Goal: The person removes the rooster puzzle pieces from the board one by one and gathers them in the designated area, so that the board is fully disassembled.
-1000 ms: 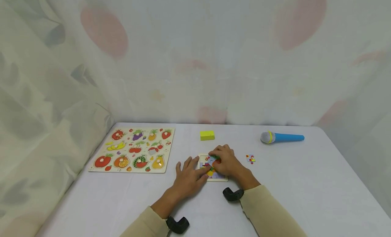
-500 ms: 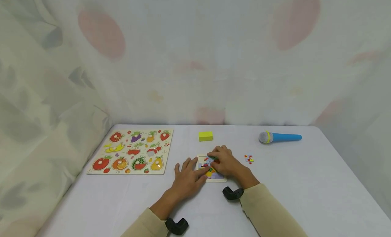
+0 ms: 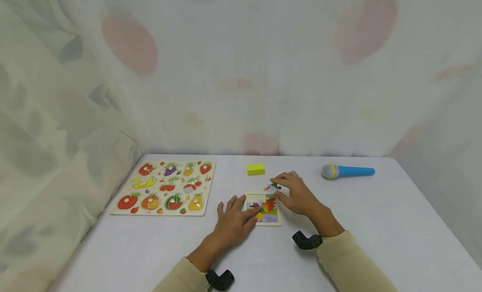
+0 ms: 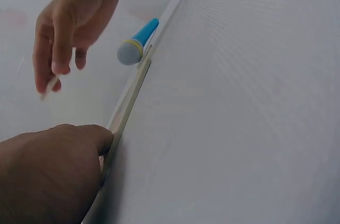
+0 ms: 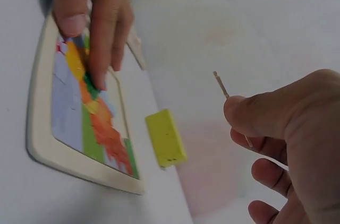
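Note:
A small jigsaw puzzle [image 3: 270,218] in a pale wooden frame lies on the table, with part of its upper area showing bare backing. My left hand [image 3: 234,221] rests on its left side, index finger stretched over the picture. Just beyond the frame's top right corner, my right hand [image 3: 297,195] pinches a blue, red and green puzzle piece [image 3: 272,188] between thumb and fingers. The right wrist view shows that puzzle piece [image 5: 221,85] edge-on, raised off the surface. The left hand [image 5: 101,27] covers part of the picture there.
A fruit peg board [image 3: 163,188] lies at the left of the white table. A yellow block [image 3: 255,169] sits behind the puzzle. At the back right lies a blue toy microphone [image 3: 348,171]. White curtains hang behind and at the sides.
My right hand has lifted a puzzle piece out of the frame and moved up and right with it. The loose piece on the right no longer shows. My left hand stays put.

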A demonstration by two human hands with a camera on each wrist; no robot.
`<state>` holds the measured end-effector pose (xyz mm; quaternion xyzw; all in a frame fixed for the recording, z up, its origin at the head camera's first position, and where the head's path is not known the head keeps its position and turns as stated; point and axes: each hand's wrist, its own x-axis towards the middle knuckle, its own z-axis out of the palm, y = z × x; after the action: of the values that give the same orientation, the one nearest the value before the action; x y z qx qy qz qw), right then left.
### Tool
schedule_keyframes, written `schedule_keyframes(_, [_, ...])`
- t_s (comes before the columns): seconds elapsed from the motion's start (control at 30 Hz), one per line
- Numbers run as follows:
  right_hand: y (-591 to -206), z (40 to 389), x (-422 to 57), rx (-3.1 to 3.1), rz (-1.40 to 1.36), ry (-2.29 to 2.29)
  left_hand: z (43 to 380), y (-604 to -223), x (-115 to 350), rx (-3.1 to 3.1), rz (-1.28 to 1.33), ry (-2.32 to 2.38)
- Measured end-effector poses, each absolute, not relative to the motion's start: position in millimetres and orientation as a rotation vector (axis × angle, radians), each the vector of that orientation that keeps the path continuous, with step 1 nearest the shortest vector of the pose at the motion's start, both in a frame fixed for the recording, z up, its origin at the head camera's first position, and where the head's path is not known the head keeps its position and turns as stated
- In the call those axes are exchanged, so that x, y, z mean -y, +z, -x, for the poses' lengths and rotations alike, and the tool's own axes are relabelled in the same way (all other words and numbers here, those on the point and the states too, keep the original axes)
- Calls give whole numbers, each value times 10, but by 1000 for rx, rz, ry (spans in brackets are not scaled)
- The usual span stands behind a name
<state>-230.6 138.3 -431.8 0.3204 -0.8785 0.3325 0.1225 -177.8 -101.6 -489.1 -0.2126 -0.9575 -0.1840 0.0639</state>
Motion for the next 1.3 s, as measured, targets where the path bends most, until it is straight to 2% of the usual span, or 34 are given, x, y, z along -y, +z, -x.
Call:
schedule_keyframes(0.4, [-4158,2155,-1932,2354,-900,985,1770,-4886,1003,2877,657,-573])
schedule_keyframes(0.93, [-4346,2085,-2642,2368,-729,913,1766,-4866,989,2907,638,-599])
schedule_keyframes(1.3, [-4562,2106,-2850,2436,-644,918,1791,-4894,1014,2915,631,-563])
